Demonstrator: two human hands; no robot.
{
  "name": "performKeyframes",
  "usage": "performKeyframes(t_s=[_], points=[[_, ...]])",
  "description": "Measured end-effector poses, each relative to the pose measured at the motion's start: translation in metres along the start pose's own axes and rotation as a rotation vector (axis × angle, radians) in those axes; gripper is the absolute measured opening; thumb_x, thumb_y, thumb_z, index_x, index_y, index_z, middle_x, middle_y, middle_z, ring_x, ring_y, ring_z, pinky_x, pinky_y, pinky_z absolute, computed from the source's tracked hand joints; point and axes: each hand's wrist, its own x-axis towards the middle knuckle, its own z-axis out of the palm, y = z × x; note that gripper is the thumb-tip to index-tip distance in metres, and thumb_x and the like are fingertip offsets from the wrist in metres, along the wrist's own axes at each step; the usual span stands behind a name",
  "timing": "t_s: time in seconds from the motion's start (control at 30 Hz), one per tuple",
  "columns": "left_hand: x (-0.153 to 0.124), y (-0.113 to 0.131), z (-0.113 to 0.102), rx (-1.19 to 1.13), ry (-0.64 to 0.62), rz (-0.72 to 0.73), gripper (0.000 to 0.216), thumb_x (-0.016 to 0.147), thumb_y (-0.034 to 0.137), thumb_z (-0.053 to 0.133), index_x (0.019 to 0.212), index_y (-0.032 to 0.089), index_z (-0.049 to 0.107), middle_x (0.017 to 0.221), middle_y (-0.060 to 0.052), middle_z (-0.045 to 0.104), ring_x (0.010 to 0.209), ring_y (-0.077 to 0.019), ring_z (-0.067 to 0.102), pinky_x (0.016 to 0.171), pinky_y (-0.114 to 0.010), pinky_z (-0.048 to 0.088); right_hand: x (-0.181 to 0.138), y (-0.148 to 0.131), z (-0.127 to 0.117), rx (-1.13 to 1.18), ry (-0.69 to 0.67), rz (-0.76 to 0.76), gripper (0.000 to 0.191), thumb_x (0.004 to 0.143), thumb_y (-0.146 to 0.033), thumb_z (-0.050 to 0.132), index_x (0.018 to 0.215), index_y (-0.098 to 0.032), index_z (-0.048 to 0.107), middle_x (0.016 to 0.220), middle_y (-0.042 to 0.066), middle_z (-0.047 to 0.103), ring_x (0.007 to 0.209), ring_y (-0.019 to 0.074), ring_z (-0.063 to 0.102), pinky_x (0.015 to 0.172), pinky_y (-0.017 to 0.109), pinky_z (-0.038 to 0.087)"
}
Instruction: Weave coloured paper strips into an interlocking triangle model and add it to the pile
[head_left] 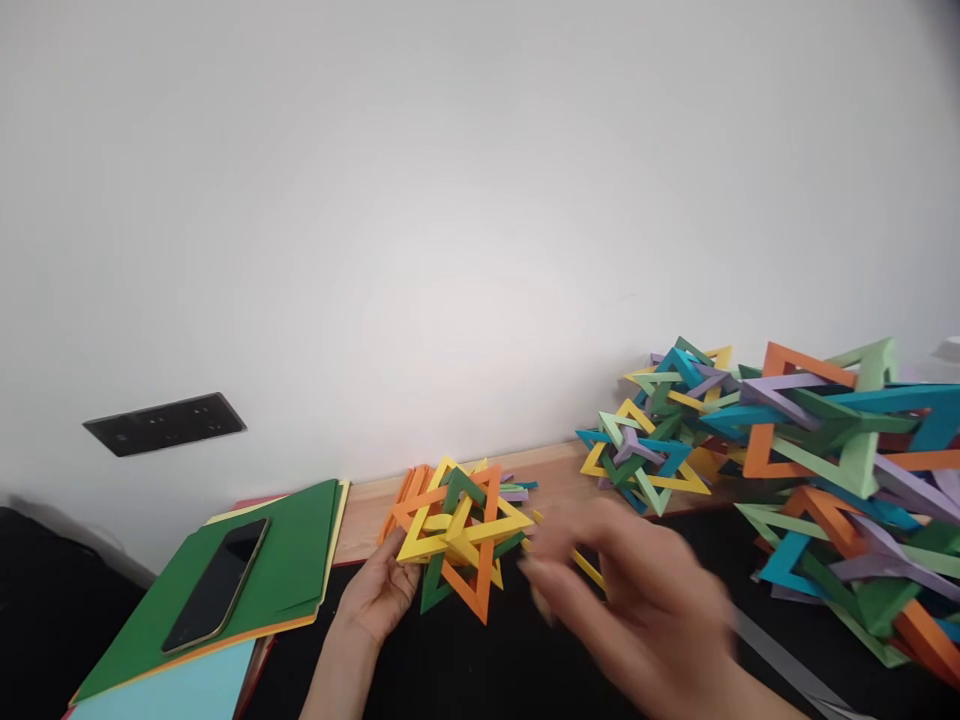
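Observation:
My left hand [381,596] cups the lower left side of a paper model [459,535] made of interlocked yellow, orange and dark green triangular frames, which rests on the dark table surface. My right hand [626,600] hovers just right of the model, smeared by motion, with its fingers pointing left toward it. Nothing shows in the right hand, but the blur hides the fingers' shape.
A phone [217,583] lies on a stack of green, yellow and blue paper sheets [292,560] at the left. Loose folded strips [517,490] lie behind the model. Smaller finished models [645,450] and a large multicolour one [847,490] fill the right. A wall socket plate [165,422] is on the wall.

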Motion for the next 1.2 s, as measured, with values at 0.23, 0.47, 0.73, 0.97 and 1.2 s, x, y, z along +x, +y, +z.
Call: performKeyframes(t_s=[0.23,0.47,0.73,0.97,1.2], points=[[-0.009,-0.020,-0.004,-0.084,0.056,-0.089,0.019,0.096,0.006,0.037,0.086,0.009,0.053,0.060,-0.003,0.065,0.041,-0.0073,0.062,0.041,-0.011,0.052,0.007,0.056,0.044,-0.457,-0.281,0.097,0.021,0.079,-0.017,0.066,0.100,-0.018,0.060,0.095,0.010,0.066,0.087,0.0275,0.061,0.068,0.037,0.048],[-0.014,-0.030,-0.014,0.060,0.054,-0.141,0.016,0.094,0.007,0.043,0.083,0.007,0.054,0.058,-0.008,0.066,0.044,-0.0113,0.065,0.037,-0.012,0.049,0.017,0.059,0.036,-0.162,-0.413,0.274,0.024,0.080,-0.012,0.059,0.104,-0.018,0.057,0.082,0.002,0.065,0.074,0.0172,0.060,0.063,0.027,0.045],[-0.020,-0.047,-0.046,0.639,-0.242,-0.091,0.038,0.074,0.038,0.072,0.095,0.013,0.053,0.054,-0.005,0.068,0.034,-0.0124,0.057,0.027,-0.014,0.032,0.025,0.069,0.022,0.055,-0.468,0.312,0.014,0.080,-0.013,0.055,0.088,-0.021,0.063,0.085,0.000,0.065,0.076,0.0141,0.058,0.063,0.022,0.043],[-0.049,-0.010,-0.073,1.404,-0.311,0.074,0.023,0.062,0.029,0.075,0.074,0.017,0.061,0.050,0.004,0.060,0.043,-0.0114,0.053,0.040,-0.018,0.036,0.029,0.073,0.021,0.147,-0.493,0.309,0.028,0.079,-0.006,0.046,0.091,-0.021,0.067,0.087,0.001,0.063,0.075,0.0138,0.059,0.063,0.022,0.045],[-0.070,0.035,-0.007,1.485,-0.347,0.855,0.018,0.075,0.036,0.066,0.088,0.024,0.066,0.095,-0.003,0.068,0.089,-0.0218,0.060,0.080,-0.029,0.046,0.025,0.069,0.028,0.169,-0.543,0.222,0.037,0.079,-0.002,0.042,0.093,-0.021,0.071,0.091,0.003,0.067,0.082,0.0158,0.060,0.069,0.024,0.044]])
